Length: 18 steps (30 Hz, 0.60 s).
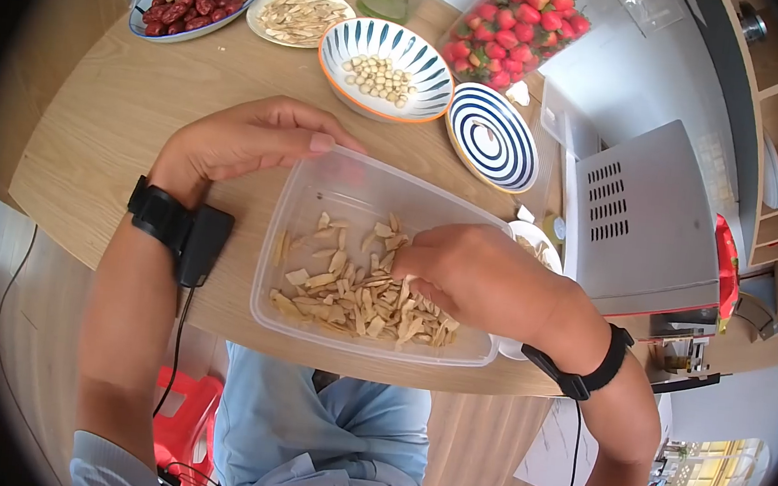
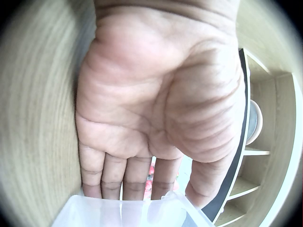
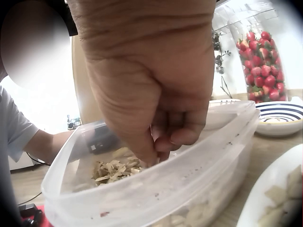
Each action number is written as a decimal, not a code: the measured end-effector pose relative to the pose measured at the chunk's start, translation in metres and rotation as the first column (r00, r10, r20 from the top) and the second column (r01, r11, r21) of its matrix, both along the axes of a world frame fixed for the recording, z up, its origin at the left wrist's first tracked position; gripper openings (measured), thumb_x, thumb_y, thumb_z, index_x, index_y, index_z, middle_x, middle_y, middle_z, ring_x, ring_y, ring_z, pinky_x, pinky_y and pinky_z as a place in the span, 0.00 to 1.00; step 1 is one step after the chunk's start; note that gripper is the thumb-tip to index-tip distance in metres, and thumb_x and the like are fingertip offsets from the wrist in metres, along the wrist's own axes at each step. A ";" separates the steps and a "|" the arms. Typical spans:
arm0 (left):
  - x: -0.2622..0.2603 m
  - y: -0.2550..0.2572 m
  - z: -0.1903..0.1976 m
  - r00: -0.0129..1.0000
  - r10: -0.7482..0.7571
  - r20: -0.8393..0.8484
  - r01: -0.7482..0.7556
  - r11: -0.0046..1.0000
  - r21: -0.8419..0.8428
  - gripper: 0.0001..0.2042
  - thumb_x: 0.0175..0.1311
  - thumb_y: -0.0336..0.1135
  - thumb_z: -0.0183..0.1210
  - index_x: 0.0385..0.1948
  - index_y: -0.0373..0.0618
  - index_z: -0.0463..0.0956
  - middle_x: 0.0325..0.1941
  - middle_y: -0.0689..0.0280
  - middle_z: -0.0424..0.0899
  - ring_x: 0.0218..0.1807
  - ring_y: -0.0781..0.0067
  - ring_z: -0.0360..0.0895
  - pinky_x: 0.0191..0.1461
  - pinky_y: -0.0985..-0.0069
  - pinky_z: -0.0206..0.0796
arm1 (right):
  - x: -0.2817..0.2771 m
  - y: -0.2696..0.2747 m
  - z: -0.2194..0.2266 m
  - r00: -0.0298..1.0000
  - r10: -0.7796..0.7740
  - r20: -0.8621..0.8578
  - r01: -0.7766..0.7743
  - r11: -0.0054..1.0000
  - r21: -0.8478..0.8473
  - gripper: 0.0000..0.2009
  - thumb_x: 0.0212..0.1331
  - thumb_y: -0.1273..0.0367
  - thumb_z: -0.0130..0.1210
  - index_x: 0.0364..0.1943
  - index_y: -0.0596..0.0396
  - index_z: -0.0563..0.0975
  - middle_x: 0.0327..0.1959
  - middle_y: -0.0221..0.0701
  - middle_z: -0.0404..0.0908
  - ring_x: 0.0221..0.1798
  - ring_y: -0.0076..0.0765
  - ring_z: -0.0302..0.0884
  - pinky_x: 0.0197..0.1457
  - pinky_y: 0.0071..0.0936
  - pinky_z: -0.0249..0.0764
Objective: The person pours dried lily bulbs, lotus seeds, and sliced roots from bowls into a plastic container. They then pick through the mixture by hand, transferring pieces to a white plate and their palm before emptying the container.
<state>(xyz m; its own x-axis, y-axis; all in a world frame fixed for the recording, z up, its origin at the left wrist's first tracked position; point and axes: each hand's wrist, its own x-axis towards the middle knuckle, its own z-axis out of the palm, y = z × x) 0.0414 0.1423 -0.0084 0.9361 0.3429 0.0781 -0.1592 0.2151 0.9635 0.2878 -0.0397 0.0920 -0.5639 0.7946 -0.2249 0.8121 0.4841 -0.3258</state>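
Lying under right grip (image 1: 475, 275), inside tub (image 1: 357, 188): pale slices (image 1: 360, 301).

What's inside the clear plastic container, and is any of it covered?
The container holds loose, pale dried slices, spread over its bottom and thickest toward the near side. The right hand reaches in, covering some; what lies beneath the heap can't be seen.

head looks down — wrists close in, all share tub (image 1: 319, 189)
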 end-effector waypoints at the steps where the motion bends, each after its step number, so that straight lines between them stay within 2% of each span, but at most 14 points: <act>1: 0.000 0.001 -0.001 1.000 -0.003 0.002 0.003 1.000 0.001 0.20 0.76 0.40 0.62 0.61 0.34 0.81 0.60 0.61 0.87 0.61 0.75 0.81 0.70 0.74 0.69 | -0.001 -0.001 -0.001 0.999 0.005 0.044 -0.004 1.000 -0.024 0.06 0.60 0.75 0.63 0.39 0.59 0.80 0.34 0.42 0.82 0.42 0.57 0.83 0.45 0.48 0.78; 5: 0.000 0.001 -0.002 1.000 0.009 0.008 -0.009 1.000 0.003 0.20 0.76 0.40 0.62 0.61 0.34 0.81 0.60 0.61 0.87 0.61 0.75 0.81 0.70 0.75 0.69 | -0.006 -0.004 -0.006 0.992 -0.006 0.129 0.013 0.998 -0.059 0.10 0.58 0.74 0.67 0.41 0.60 0.79 0.35 0.43 0.83 0.43 0.59 0.84 0.46 0.49 0.78; 11: 0.000 0.001 -0.003 1.000 0.000 0.014 0.000 1.000 0.000 0.20 0.77 0.39 0.62 0.61 0.34 0.81 0.60 0.61 0.87 0.62 0.74 0.81 0.70 0.74 0.69 | -0.012 -0.008 -0.001 0.989 -0.038 0.142 0.051 0.995 -0.091 0.13 0.56 0.72 0.68 0.42 0.61 0.77 0.34 0.43 0.83 0.43 0.58 0.85 0.43 0.48 0.79; 14: 0.001 0.003 -0.004 1.000 -0.005 0.010 0.005 1.000 0.003 0.20 0.77 0.39 0.62 0.61 0.34 0.81 0.61 0.60 0.87 0.62 0.74 0.81 0.70 0.74 0.69 | -0.017 -0.013 -0.005 0.973 0.012 0.232 -0.016 1.000 0.012 0.13 0.55 0.72 0.68 0.41 0.61 0.78 0.33 0.41 0.83 0.42 0.57 0.85 0.42 0.48 0.80; 17: 0.001 0.001 -0.003 1.000 -0.002 0.011 0.002 1.000 -0.015 0.19 0.77 0.39 0.62 0.61 0.34 0.81 0.61 0.60 0.87 0.62 0.73 0.81 0.70 0.74 0.70 | -0.017 -0.011 0.001 0.962 0.046 0.269 -0.037 0.999 -0.040 0.12 0.55 0.71 0.68 0.40 0.59 0.79 0.33 0.39 0.82 0.41 0.57 0.85 0.42 0.48 0.79; 18: 0.001 0.002 -0.003 1.000 -0.002 0.010 0.002 1.000 -0.017 0.19 0.77 0.38 0.62 0.61 0.34 0.81 0.61 0.60 0.87 0.62 0.73 0.81 0.70 0.74 0.70 | -0.015 -0.010 0.001 0.967 0.056 0.249 -0.048 0.998 -0.035 0.10 0.56 0.73 0.65 0.41 0.59 0.81 0.33 0.41 0.83 0.41 0.55 0.86 0.43 0.47 0.80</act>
